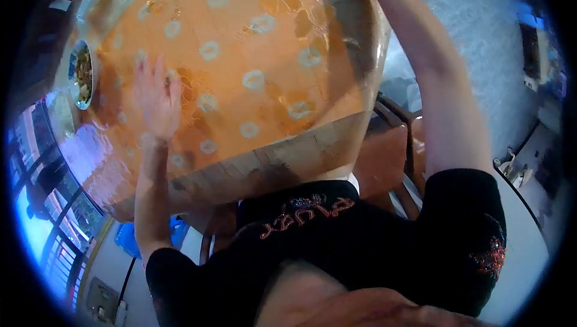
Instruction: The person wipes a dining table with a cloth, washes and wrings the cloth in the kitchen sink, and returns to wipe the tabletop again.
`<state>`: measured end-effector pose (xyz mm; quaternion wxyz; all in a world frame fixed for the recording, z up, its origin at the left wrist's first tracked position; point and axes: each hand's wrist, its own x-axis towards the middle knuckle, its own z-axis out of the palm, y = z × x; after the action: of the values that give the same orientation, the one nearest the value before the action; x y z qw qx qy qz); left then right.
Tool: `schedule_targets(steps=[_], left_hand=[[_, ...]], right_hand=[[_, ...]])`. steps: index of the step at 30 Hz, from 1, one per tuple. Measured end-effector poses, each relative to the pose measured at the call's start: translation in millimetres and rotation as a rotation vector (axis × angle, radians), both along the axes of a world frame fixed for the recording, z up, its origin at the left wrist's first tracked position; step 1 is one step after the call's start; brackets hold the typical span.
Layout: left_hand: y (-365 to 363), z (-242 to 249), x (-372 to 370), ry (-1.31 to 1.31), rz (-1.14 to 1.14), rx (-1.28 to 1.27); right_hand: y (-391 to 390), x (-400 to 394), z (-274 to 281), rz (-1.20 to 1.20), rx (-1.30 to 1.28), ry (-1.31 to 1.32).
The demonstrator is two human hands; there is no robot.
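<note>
My left hand (158, 96) is over the left part of the table, palm down with its fingers stretched out and slightly apart. Nothing is held in it. Beneath it spreads an orange tablecloth (234, 120) with pale ring shapes and a glossy, see-through cover. To the left of the hand, near the table's edge, stands an oval-looking white bowl (92, 81) with mixed food (83, 75) inside; hand and bowl are apart. My right arm reaches forward along the table's right side, and its hand lies beyond the top of the view.
A wooden chair (384, 159) stands close by the table's right front corner. Something blue (126, 240) is below the table's left front corner. Barred windows (60, 249) are at the far left, and a pale floor (469, 45) extends on the right.
</note>
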<state>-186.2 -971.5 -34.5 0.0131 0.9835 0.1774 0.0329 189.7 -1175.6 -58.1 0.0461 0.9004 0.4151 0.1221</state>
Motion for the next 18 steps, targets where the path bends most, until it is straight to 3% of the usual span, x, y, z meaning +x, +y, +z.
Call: schedule_targets(steps=[2,3,6,10,12,15,18], left_hand=[[-4.0,-19.3,4.5,-0.045,-0.002,0.025],[-3.7,-27.4,5.6,-0.069,-0.006,0.037],[-2.8,-32.2,3.6,-0.099,0.007,0.066],[-1.4,-39.4,0.6,-0.166,-0.042,0.132],[-2.5,-36.3,0.8,-0.137,-0.02,0.183],[-1.1,-38.9,1.8,-0.177,-0.037,0.174],[-2.9,-39.4,4.0,-0.157,0.014,0.157]], right_hand=[[-50.5,-56.5,-11.4,-0.003,0.134,0.162],[-70.8,-98.5,13.1,-0.009,0.204,0.207],[-118.8,-166.3,16.9,-0.043,0.258,0.327],[-187.1,-308.6,12.7,-0.146,0.089,0.609],[-205.1,-365.7,12.3,-0.066,0.166,0.66],[-214.9,-370.5,18.8,0.01,0.097,0.703],[-204.0,-302.5,8.6,0.105,0.09,0.603]])
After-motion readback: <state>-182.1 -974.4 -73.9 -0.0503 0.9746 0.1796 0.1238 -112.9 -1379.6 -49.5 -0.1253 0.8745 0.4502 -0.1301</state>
